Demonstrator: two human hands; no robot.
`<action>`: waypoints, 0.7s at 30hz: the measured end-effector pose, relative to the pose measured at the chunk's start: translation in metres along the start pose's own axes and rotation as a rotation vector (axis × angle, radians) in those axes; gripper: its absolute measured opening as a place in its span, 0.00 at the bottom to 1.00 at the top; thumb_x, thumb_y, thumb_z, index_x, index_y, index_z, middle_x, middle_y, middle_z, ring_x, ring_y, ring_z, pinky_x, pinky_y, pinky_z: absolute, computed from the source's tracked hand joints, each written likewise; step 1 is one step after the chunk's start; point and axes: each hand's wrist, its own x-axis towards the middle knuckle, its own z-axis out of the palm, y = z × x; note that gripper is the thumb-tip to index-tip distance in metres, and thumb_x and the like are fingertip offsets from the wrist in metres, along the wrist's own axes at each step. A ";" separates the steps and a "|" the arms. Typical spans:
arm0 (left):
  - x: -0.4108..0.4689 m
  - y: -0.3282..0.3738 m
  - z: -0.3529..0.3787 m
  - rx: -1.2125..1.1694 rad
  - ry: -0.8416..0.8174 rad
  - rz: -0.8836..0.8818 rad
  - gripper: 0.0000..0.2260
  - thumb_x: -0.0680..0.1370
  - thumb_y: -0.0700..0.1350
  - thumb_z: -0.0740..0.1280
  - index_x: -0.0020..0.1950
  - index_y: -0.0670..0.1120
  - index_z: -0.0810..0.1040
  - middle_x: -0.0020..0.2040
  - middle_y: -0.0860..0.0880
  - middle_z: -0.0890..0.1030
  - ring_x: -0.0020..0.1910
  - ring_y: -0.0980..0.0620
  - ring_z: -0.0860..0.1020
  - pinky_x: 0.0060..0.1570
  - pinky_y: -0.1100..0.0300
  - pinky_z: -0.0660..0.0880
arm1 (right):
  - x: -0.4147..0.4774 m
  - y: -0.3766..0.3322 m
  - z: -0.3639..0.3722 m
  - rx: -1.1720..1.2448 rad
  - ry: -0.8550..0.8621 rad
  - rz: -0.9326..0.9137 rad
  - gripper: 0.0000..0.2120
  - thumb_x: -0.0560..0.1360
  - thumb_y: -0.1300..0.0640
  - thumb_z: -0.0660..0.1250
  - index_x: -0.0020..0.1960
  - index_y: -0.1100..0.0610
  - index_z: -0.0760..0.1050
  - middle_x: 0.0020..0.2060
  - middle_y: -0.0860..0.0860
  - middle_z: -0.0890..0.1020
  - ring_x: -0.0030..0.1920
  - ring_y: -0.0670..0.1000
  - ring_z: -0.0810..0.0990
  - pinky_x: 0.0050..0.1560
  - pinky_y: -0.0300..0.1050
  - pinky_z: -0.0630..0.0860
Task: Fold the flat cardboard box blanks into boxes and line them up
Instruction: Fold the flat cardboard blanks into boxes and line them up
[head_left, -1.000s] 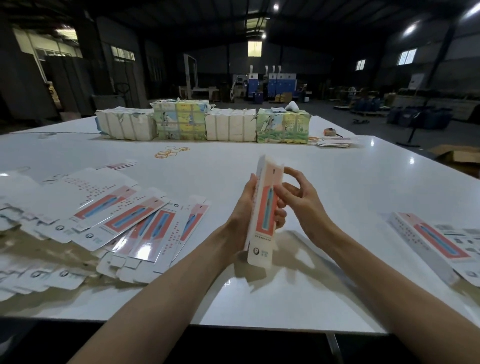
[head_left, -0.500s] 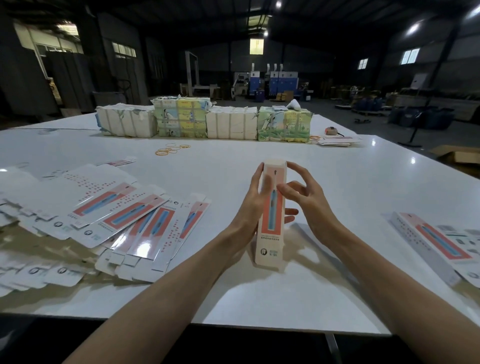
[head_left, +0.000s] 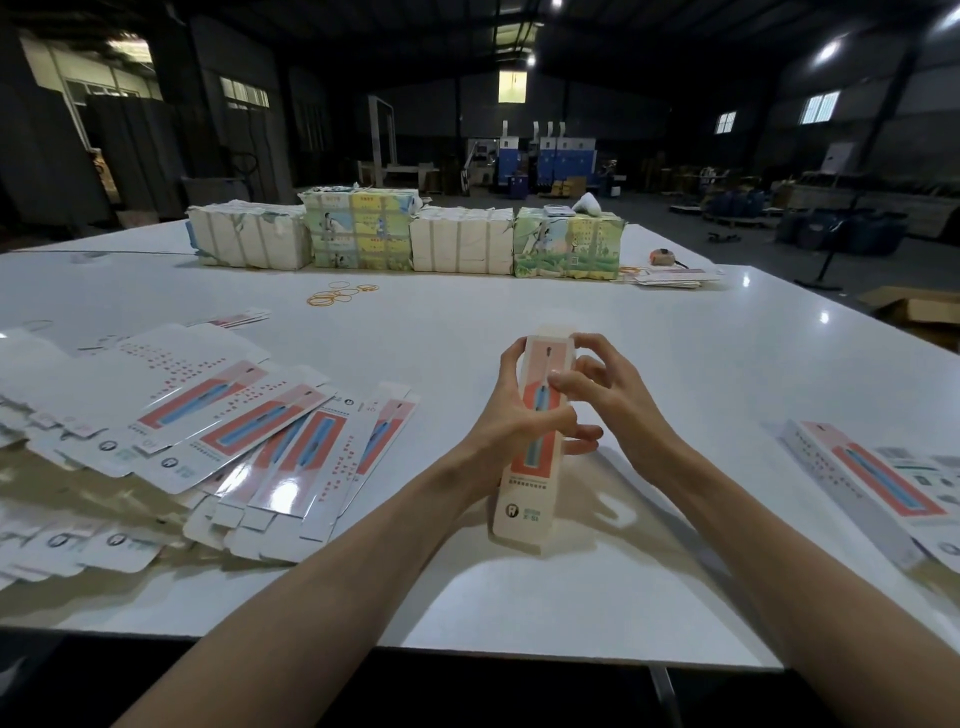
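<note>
1. You hold the box (head_left: 521, 506) upright near the middle of the table's (head_left: 467, 613) near edge. Whether its lower end touches the table I cannot tell.
2. Your left hand (head_left: 511, 421) wraps the box's left side at mid-height, with the fingers curled across the front. Your right hand (head_left: 608, 395) pinches the upper right edge, forefinger up by the top flap (head_left: 556, 330).
3. That flap stands open, so the step looks like closing the top end. Grip lightly with the left hand so the tube holds square. Fold in any side tabs first, then tuck the flap's tongue straight down with the right forefinger. Do not squeeze the walls, since thin card like this probably creases easily.
4. The blanks (head_left: 249, 441) lie fanned out by the near-left corner. A folded box (head_left: 872, 478) lies at the right edge, and this one should go beside it, parallel.
5. Farther out, rubber bands (head_left: 340, 293) lie mid-table, and wrapped bundles (head_left: 405, 236) stand in a row along the far edge.
6. The hall beyond is dim. A few ceiling lamps are lit, and blue machines (head_left: 540, 161) stand at the back.
</note>
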 end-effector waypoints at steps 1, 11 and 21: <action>0.000 0.000 0.001 0.002 -0.002 -0.019 0.40 0.76 0.40 0.76 0.75 0.66 0.55 0.63 0.47 0.76 0.46 0.54 0.87 0.38 0.64 0.82 | 0.000 0.001 0.000 -0.003 -0.002 0.010 0.14 0.80 0.48 0.72 0.64 0.44 0.75 0.50 0.53 0.86 0.54 0.53 0.87 0.55 0.49 0.85; 0.001 -0.001 0.004 -0.034 -0.016 -0.095 0.40 0.77 0.38 0.77 0.73 0.65 0.55 0.59 0.48 0.76 0.46 0.51 0.87 0.38 0.63 0.82 | 0.003 0.004 0.005 0.206 0.136 0.161 0.20 0.85 0.41 0.61 0.71 0.50 0.72 0.55 0.50 0.86 0.55 0.52 0.87 0.52 0.45 0.84; 0.001 -0.001 0.005 0.028 -0.045 -0.086 0.40 0.78 0.41 0.77 0.74 0.67 0.53 0.60 0.52 0.75 0.53 0.46 0.84 0.41 0.64 0.83 | 0.004 -0.002 0.004 0.201 0.129 0.126 0.23 0.81 0.39 0.64 0.70 0.50 0.75 0.56 0.50 0.85 0.56 0.52 0.87 0.54 0.47 0.84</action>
